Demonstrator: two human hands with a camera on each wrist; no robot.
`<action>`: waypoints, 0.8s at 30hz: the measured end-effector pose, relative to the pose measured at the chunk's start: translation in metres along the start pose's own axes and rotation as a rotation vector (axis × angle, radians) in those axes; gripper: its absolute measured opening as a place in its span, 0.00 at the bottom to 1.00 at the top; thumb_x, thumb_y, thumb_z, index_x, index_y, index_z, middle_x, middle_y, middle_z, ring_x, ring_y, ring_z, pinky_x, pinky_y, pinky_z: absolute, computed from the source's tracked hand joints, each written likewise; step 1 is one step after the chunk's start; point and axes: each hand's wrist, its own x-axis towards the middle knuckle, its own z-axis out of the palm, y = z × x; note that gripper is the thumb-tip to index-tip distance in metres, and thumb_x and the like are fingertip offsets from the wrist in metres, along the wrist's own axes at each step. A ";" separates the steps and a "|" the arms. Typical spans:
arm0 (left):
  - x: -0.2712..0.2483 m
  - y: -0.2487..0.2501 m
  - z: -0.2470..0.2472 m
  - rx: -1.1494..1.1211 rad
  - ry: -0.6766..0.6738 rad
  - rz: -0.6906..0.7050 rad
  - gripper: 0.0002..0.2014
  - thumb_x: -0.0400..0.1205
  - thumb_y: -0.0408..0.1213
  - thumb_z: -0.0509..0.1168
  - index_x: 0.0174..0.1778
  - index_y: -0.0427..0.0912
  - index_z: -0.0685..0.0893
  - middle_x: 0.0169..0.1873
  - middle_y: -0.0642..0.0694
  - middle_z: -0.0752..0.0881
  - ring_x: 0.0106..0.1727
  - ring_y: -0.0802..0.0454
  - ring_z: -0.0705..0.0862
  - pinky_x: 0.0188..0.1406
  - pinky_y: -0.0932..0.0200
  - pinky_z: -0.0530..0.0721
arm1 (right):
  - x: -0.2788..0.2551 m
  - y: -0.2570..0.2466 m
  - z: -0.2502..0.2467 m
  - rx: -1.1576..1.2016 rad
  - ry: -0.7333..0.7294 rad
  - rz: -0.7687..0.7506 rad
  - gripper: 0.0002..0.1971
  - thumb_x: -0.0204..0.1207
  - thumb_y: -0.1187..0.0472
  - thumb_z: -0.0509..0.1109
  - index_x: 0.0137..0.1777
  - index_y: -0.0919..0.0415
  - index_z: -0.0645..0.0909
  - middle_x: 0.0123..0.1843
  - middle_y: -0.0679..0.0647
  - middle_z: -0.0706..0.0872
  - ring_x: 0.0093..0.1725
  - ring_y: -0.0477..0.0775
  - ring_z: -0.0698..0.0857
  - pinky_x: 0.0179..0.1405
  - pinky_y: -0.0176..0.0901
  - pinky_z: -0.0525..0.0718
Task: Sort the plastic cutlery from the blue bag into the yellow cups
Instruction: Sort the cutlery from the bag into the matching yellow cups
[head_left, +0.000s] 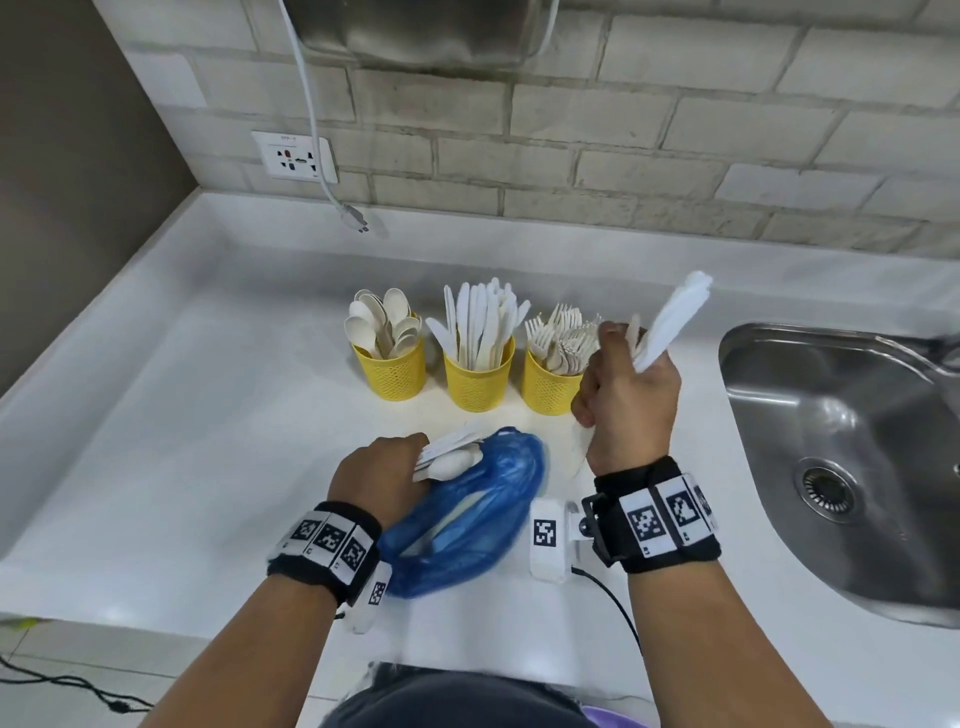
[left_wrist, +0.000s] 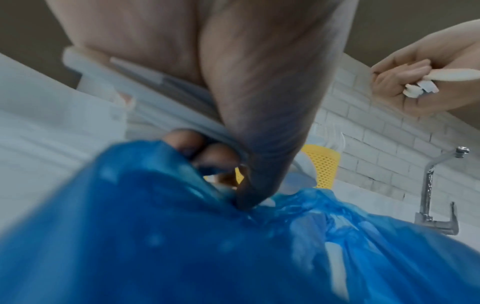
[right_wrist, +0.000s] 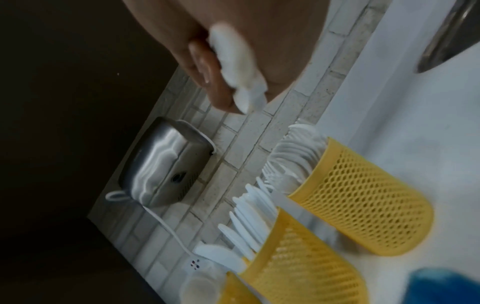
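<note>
Your right hand (head_left: 626, 395), grip clenched on white plastic knives (head_left: 672, 322) tilted up-right, sits just right of the 3 yellow mesh cups (head_left: 480, 384); left hand (head_left: 376, 470) grips cutlery w/ blue bag (head_left: 467, 514).

**White counter with three yellow cups, a blue bag and a sink**

A white countertop (head_left: 208, 415) runs along a pale brick wall. Three yellow cups stand on it in a row, just beside one another: the spoon cup (head_left: 390, 371) at left, the knife cup (head_left: 479, 382) in the middle, the fork cup (head_left: 550, 388) at right. A blue bag (head_left: 467, 519) lies in front of them. A steel sink (head_left: 852, 457) is set into the counter's right end.
</note>
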 end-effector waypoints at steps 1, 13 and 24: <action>-0.001 0.001 -0.002 -0.004 0.021 -0.008 0.07 0.80 0.47 0.64 0.51 0.51 0.78 0.44 0.48 0.87 0.45 0.41 0.86 0.43 0.52 0.85 | 0.000 0.005 -0.004 -0.102 -0.040 -0.012 0.10 0.84 0.60 0.70 0.41 0.60 0.76 0.24 0.49 0.68 0.20 0.49 0.65 0.22 0.38 0.65; -0.026 0.007 -0.049 -0.288 0.388 0.050 0.20 0.81 0.41 0.71 0.68 0.50 0.77 0.42 0.43 0.90 0.41 0.34 0.86 0.38 0.49 0.83 | -0.031 0.084 -0.018 -0.975 -0.695 0.017 0.12 0.85 0.59 0.65 0.48 0.64 0.89 0.43 0.57 0.93 0.47 0.57 0.90 0.53 0.54 0.86; -0.035 0.023 -0.046 -0.710 0.245 -0.001 0.02 0.83 0.42 0.71 0.48 0.55 0.85 0.36 0.56 0.90 0.39 0.62 0.85 0.38 0.71 0.78 | -0.024 0.072 -0.026 -0.598 -0.391 0.223 0.12 0.88 0.52 0.62 0.51 0.59 0.81 0.28 0.58 0.86 0.20 0.56 0.79 0.23 0.44 0.80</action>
